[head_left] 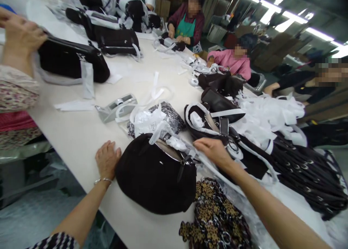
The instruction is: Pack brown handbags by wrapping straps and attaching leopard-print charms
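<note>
A dark rounded handbag (pixel 156 180) lies on the white table, its opening and metal clasp facing away from me. My left hand (pixel 107 160) rests on the tabletop against the bag's left edge, fingers spread, a bracelet on the wrist. To the right of the bag's opening, my right hand (pixel 210 151) is closed at the white-wrapped strap (pixel 206 162), thumb and fingers pinched together. White wrapping paper (pixel 176 143) pokes out of the opening. Just beyond the bag sits a clear plastic packet (pixel 171 116) with white strips over it.
A grey tape dispenser (pixel 118 107) stands beyond my left hand. Leopard-patterned charms (pixel 214 216) lie at the near right, with more dark bags (pixel 307 169) and white paper (pixel 263 114) behind. A co-worker's hand (pixel 23 35) holds a black bag (pixel 72 58) at left. Other people sit opposite.
</note>
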A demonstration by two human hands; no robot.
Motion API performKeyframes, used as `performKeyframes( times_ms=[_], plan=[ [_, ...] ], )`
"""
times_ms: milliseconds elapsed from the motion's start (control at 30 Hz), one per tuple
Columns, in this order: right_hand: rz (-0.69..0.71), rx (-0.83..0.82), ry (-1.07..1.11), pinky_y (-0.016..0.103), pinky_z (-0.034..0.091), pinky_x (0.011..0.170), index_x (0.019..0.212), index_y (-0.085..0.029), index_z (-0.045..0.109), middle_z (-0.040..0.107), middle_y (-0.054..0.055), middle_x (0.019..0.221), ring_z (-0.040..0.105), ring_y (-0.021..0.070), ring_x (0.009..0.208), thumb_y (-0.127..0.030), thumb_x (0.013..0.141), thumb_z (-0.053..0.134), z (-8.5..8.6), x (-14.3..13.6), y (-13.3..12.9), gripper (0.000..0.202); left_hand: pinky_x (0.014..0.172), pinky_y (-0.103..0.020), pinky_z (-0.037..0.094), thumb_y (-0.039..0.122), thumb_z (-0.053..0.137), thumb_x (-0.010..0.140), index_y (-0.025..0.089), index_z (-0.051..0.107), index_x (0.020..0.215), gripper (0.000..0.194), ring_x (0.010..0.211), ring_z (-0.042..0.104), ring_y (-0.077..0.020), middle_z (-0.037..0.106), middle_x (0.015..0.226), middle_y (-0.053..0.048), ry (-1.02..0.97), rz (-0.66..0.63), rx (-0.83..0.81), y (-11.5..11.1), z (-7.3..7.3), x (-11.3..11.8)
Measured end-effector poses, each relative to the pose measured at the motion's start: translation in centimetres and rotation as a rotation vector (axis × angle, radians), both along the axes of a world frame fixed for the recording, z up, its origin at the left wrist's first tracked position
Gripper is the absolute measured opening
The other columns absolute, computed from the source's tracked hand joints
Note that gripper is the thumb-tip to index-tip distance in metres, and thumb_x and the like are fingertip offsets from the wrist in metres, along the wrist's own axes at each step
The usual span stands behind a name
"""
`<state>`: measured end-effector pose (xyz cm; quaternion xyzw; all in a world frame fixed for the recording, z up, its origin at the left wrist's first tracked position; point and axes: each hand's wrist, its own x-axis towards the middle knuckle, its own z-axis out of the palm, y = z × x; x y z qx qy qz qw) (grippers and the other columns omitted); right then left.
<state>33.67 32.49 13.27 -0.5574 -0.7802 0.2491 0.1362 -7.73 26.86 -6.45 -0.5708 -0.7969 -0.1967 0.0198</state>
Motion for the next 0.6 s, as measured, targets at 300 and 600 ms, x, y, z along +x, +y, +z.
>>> performKeyframes(
  times_ms=[300, 600],
  plan=[
    [0.206, -0.051, -0.317, 0.047, 0.043, 0.101, 0.124, -0.013, 0.06, 0.067, 0.015, 0.111, 0.059, 0.0303, 0.108, -0.025, 0.082, 0.073, -9.9, -11.0, -10.4, 0.046, 0.111, -0.049, 0.029, 0.031, 0.044, 0.094, 0.012, 0.055, 0.129, 0.042, 0.13, 0.045, -0.0319, 0.054, 0.138, -0.018, -0.024, -0.013, 0.012, -0.3, 0.1, -0.1],
    [0.316, 0.013, 0.249, 0.035, 0.051, 0.083, 0.11, -0.022, 0.063, 0.07, 0.005, 0.095, 0.063, 0.0188, 0.091, -0.021, 0.096, 0.051, -7.2, -10.7, -24.8, 0.018, 0.114, -0.05, 0.026, 0.032, 0.047, 0.089, 0.009, 0.057, 0.124, 0.043, 0.133, 0.042, -0.0334, 0.052, 0.14, -0.021, -0.229, -0.021, -0.004, 0.7, 0.7, -0.3]
  ],
)
